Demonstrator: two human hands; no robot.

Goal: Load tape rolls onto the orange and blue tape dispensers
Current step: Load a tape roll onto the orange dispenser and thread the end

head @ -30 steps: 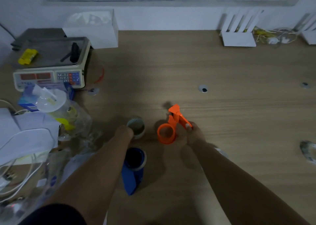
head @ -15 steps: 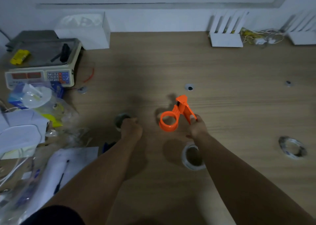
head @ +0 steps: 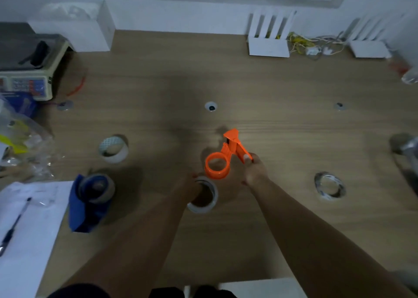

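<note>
My right hand (head: 254,172) grips the handle of the orange tape dispenser (head: 224,162) and holds it just above the middle of the table, its empty ring facing up. Just left of it, my left hand (head: 191,184) holds the near rim of a white tape roll (head: 209,205) lying flat under the dispenser. The blue dispenser (head: 87,207) lies at the left with a brownish roll on its hub. A second white roll (head: 113,150) lies farther left, and a thin clear roll (head: 330,186) lies to the right.
A weighing scale (head: 27,71) and a white box (head: 74,28) stand at the back left. Plastic bags (head: 24,144) and a paper sheet with a pen (head: 29,225) crowd the left edge. White slotted holders (head: 269,37) and cables line the back wall.
My left hand left the far-left roll and moved right onto the white roll beneath the orange dispenser. My right hand kept its hold on the orange dispenser. The view shifted.
</note>
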